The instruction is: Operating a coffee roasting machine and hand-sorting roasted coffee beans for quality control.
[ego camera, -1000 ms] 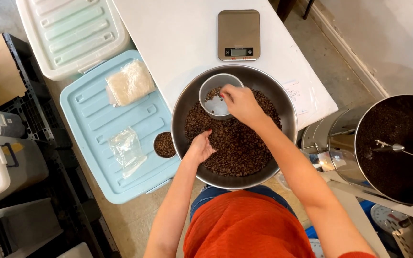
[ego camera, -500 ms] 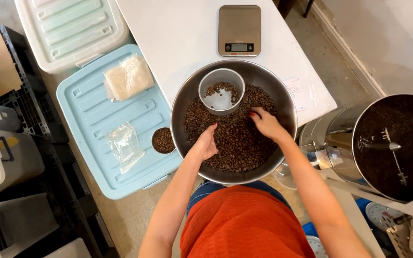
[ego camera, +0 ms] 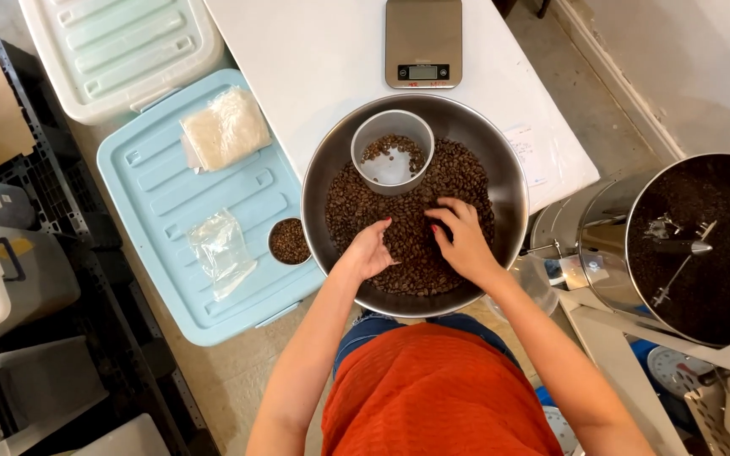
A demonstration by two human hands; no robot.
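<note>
Coffee beans (ego camera: pixel 407 253) fill a wide metal bowl (ego camera: pixel 500 152) on a white table's (ego camera: pixel 314 76) near edge; the left hand (ego camera: pixel 371 251) rests loosely curled on them, the right hand (ego camera: pixel 460 239) spreads its fingers over them, pinching nothing; farther in, a small metal cup (ego camera: pixel 392 150) holds a few beans; beyond, a kitchen scale (ego camera: pixel 422 42).

On the pale blue bin lid (ego camera: pixel 154 228) to my left lie a flat clear packet of whitish material (ego camera: pixel 225 128) and, nearer me, a crumpled clear plastic bag (ego camera: pixel 221 251). The grey scale's small rectangular screen (ego camera: pixel 422 73) sits on the white worktop (ego camera: pixel 314 59) ahead.
</note>
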